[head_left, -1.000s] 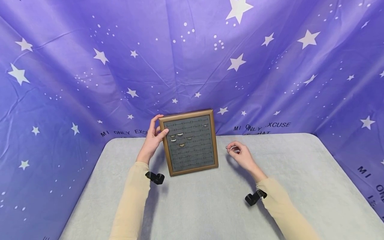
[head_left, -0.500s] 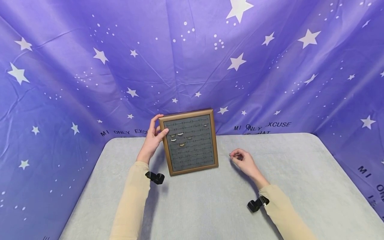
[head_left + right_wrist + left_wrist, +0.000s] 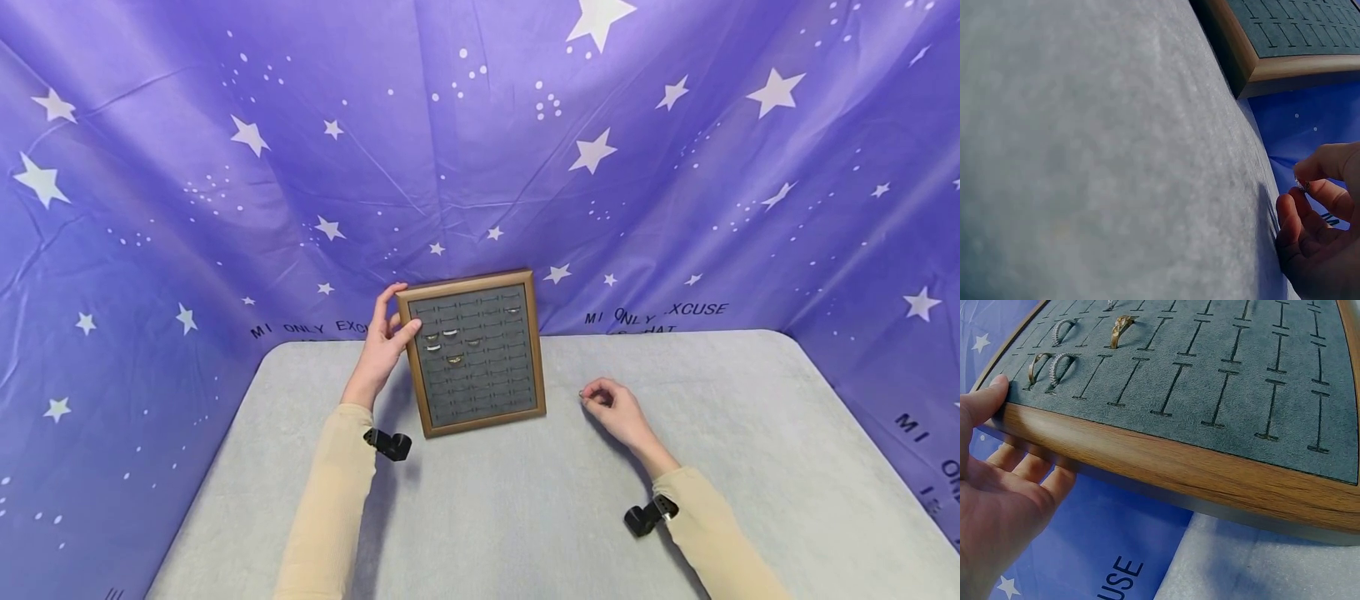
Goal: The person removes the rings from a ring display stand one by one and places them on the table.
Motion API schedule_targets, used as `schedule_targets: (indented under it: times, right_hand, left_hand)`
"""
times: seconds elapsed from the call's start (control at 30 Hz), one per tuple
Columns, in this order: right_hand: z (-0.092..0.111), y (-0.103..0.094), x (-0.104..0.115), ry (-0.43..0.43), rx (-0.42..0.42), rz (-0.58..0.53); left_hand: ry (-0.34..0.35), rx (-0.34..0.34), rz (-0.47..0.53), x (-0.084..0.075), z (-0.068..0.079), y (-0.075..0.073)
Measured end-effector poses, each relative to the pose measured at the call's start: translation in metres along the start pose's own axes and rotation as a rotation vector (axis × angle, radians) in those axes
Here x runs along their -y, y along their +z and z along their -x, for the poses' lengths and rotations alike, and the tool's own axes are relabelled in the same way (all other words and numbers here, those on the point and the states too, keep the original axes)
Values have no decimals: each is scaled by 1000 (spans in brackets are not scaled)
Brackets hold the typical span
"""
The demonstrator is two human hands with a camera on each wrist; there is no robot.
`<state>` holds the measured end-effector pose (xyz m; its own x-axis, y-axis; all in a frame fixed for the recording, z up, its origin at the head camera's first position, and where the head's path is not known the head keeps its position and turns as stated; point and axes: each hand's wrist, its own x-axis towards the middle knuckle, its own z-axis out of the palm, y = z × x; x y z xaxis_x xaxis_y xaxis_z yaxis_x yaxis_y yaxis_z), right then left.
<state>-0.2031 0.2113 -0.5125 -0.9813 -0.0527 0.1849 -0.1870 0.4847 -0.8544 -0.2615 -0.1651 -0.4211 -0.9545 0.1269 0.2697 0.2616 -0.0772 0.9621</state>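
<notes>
A wood-framed ring display board (image 3: 480,385) with dark grey slotted padding stands tilted on the table. My left hand (image 3: 378,354) grips its upper left edge, thumb on the front and fingers behind. Several rings sit in the slots, among them a gold ring (image 3: 1121,331) and a silver ring (image 3: 1060,370) with small stones; other slots hold nothing. To the right of the board, my right hand (image 3: 617,410) pinches a small silvery ring (image 3: 1301,185) between thumb and fingertips, mostly hidden by them. That hand is low over the table, apart from the board.
The light grey table (image 3: 510,517) spreads in front of and beside the board. Behind it hangs a purple-blue cloth (image 3: 480,167) with white stars and lettering. Each wrist wears a black camera, such as the left camera (image 3: 388,444).
My right hand has moved a little to the right and toward me, away from the board, with the ring still pinched. The left hand and the board have stayed in place.
</notes>
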Motion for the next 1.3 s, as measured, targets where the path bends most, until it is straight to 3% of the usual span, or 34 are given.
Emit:
schedule_targets:
  times: [0.4, 0.7, 0.87, 1.1, 1.3]
  right_hand:
    - [3, -4, -4, 40, 33, 95]
    - [5, -9, -8, 24, 47, 151]
    - [9, -14, -8, 31, 68, 93]
    - [13, -17, 2, 42, 108, -6]
    - [13, -13, 0, -32, 125, -80]
  left_hand:
    - [9, -3, -3, 1, -1, 0]
    - [-12, 4, 19, 1, -1, 1]
    - [-24, 8, 33, 1, -1, 0]
    - [-38, 21, 27, -19, 8, 5]
    - [-43, 16, 25, -20, 8, 4]
